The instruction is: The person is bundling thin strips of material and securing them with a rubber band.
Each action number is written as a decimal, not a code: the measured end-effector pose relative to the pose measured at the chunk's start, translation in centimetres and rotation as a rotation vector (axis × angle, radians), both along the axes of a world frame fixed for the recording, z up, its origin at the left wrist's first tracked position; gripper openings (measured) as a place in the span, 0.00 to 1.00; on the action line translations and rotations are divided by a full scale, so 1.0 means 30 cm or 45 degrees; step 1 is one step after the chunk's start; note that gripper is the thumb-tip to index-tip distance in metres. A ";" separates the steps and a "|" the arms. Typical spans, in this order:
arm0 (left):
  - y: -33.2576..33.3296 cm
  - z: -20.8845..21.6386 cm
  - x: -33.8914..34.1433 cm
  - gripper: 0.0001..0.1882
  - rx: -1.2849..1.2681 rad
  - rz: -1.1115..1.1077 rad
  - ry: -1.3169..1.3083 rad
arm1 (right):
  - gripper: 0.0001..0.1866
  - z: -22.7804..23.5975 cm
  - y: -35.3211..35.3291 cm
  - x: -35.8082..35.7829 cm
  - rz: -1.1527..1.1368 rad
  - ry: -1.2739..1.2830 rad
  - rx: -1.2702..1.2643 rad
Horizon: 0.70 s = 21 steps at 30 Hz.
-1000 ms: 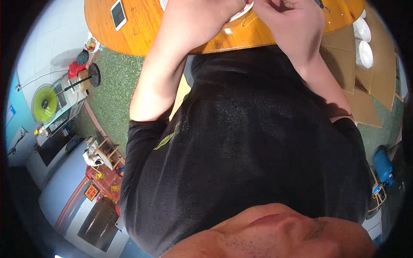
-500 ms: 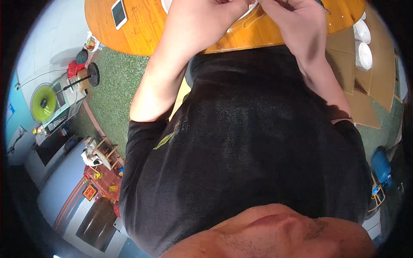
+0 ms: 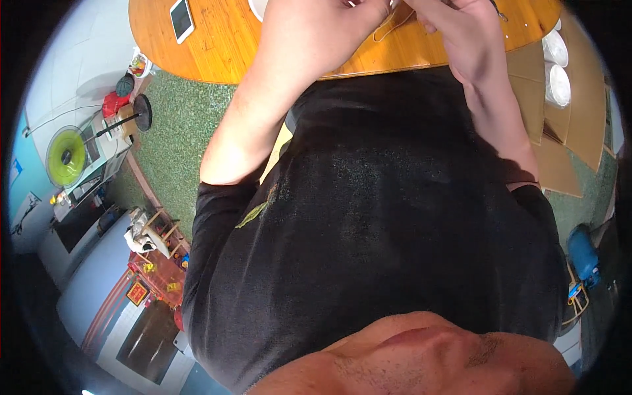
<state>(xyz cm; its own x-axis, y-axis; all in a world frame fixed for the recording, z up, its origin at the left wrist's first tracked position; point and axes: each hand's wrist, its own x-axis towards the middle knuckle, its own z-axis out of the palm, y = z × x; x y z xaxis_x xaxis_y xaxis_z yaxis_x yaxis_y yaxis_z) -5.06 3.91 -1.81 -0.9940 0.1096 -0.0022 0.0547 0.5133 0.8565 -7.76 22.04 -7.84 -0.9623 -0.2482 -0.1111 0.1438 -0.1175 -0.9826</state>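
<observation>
Both hands are over the wooden table at the top edge, which cuts off some of their fingers. My left hand is closed, thumb and fingers pinched together; a small white bit shows at its fingertips. Close to it on the right, my right hand has its fingers curled in. What either hand grips is too small and too hidden to make out. A thin pale cord forms a loop between the two hands, over the tabletop. Left of my left hand, part of a white dish shows.
A white-framed phone lies on the table at the left. Flattened cardboard and stacked white bowls are at the right. A green fan stands far left on the green floor. A blue cylinder is far right.
My right hand has shifted slightly right and upward, so the gap between the hands is wider. The white curved edge seen between them before is now mostly out of sight.
</observation>
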 end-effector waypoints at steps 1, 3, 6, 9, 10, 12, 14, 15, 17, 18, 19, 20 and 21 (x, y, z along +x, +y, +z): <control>0.000 -0.003 0.002 0.02 -0.018 0.002 0.019 | 0.07 -0.010 0.000 -0.002 0.017 0.008 -0.037; 0.003 0.002 0.005 0.03 -0.037 0.009 0.037 | 0.07 -0.024 0.000 -0.006 0.038 0.016 -0.075; 0.014 0.036 0.008 0.03 -0.015 0.040 -0.032 | 0.06 -0.024 0.002 -0.008 0.040 0.056 -0.035; 0.016 0.040 0.008 0.03 -0.054 0.047 -0.052 | 0.06 -0.023 0.005 -0.010 0.051 0.073 -0.022; 0.016 0.035 0.010 0.03 -0.069 0.043 -0.022 | 0.05 -0.022 0.009 -0.011 0.066 0.074 -0.015; 0.015 0.024 0.013 0.03 -0.084 0.041 0.004 | 0.05 -0.027 0.015 -0.011 0.082 0.072 -0.009; 0.010 0.016 0.010 0.03 -0.046 0.009 0.023 | 0.05 -0.034 0.014 -0.016 0.073 0.072 -0.017; 0.006 0.005 0.009 0.03 -0.047 0.011 0.022 | 0.05 -0.033 0.012 -0.016 0.075 0.071 -0.018; -0.001 -0.015 0.009 0.04 -0.146 -0.006 0.148 | 0.05 -0.019 0.009 -0.016 0.050 0.034 0.055; -0.003 -0.016 0.010 0.04 -0.146 -0.002 0.147 | 0.05 -0.014 0.010 -0.018 0.053 0.034 0.056; -0.004 -0.016 0.008 0.04 -0.172 -0.015 0.197 | 0.05 -0.007 0.014 -0.021 0.065 0.007 0.058; -0.005 -0.015 0.006 0.05 -0.197 -0.027 0.246 | 0.05 -0.003 0.018 -0.024 0.078 -0.020 0.061; -0.006 -0.012 0.005 0.05 -0.197 -0.025 0.247 | 0.05 -0.009 0.020 -0.030 0.079 -0.019 0.062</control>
<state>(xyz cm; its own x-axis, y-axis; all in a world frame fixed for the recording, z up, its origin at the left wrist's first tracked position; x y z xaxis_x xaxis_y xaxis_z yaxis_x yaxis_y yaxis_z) -4.90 3.74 -2.18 -0.9751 0.1424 0.1700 0.2217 0.6347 0.7403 -8.67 22.65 -8.11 -0.9433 -0.3017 -0.1385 0.1639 -0.0603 -0.9846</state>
